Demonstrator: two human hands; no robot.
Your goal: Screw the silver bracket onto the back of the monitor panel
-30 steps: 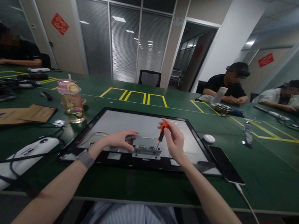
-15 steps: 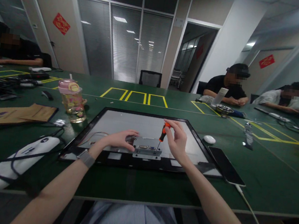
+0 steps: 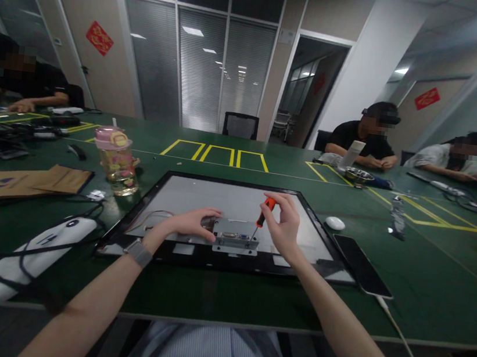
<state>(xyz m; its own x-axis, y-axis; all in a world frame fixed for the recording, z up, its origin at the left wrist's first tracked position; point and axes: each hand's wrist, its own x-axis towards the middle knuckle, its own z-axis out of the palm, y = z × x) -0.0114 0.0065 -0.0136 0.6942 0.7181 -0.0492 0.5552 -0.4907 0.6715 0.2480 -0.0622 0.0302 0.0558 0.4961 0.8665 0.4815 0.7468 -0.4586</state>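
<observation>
Right hand (image 3: 285, 223) holds a tilted screwdriver (image 3: 266, 211) at the bracket (image 3: 234, 242) on the panel (image 3: 205, 194); left hand (image 3: 191, 221) curves about its left end, grip unclear. Excess tilt could make the tip slip, scratching the panel.

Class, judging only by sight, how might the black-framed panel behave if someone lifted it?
The black-framed panel would probably feel stiff yet flex slightly, being broad and flat. It may weigh more on the near side, where the metal bracket sits. The slender wires at its left would likely dangle or sway, since they curve loosely.
</observation>
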